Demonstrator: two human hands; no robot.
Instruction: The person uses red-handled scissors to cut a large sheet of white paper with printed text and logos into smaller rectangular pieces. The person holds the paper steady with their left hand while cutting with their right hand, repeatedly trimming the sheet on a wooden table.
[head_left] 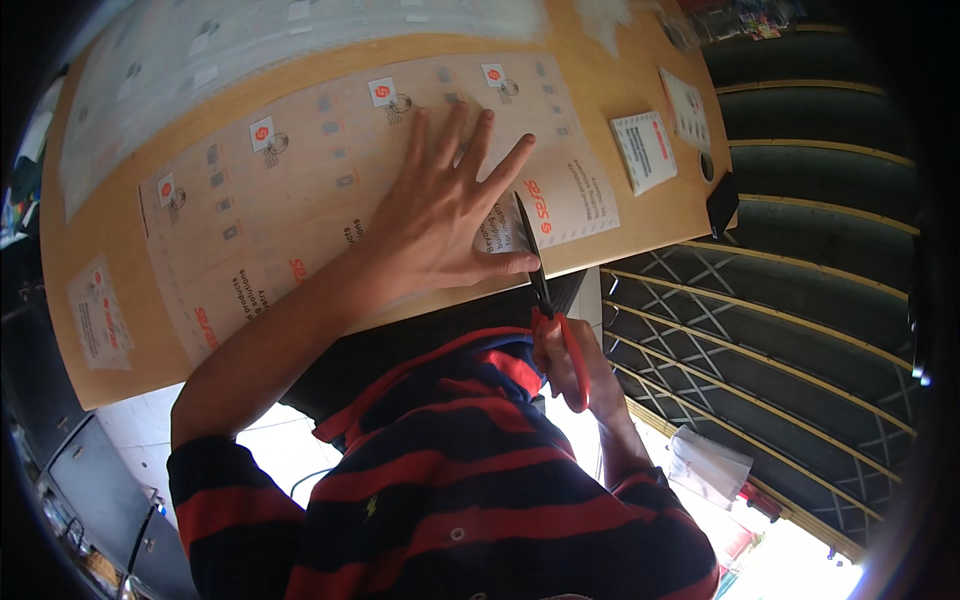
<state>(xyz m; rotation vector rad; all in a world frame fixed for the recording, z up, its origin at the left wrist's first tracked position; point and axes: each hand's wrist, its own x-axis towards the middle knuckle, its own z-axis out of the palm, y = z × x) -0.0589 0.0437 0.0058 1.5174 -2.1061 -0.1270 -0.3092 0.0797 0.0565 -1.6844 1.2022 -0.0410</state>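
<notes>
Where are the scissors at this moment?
In the head view, the scissors are right of centre, held in the right hand, blades reaching across the near edge of the printed sheet, just right of the left hand.

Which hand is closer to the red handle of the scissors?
Right. The right hand grips the red handle. The left hand is farther away, spread on the printed sheet, beyond the handle.

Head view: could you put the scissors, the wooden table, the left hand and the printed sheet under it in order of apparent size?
1. Wooden table
2. Printed sheet
3. Left hand
4. Scissors: roughly as long as the hand, but much narrower
</notes>
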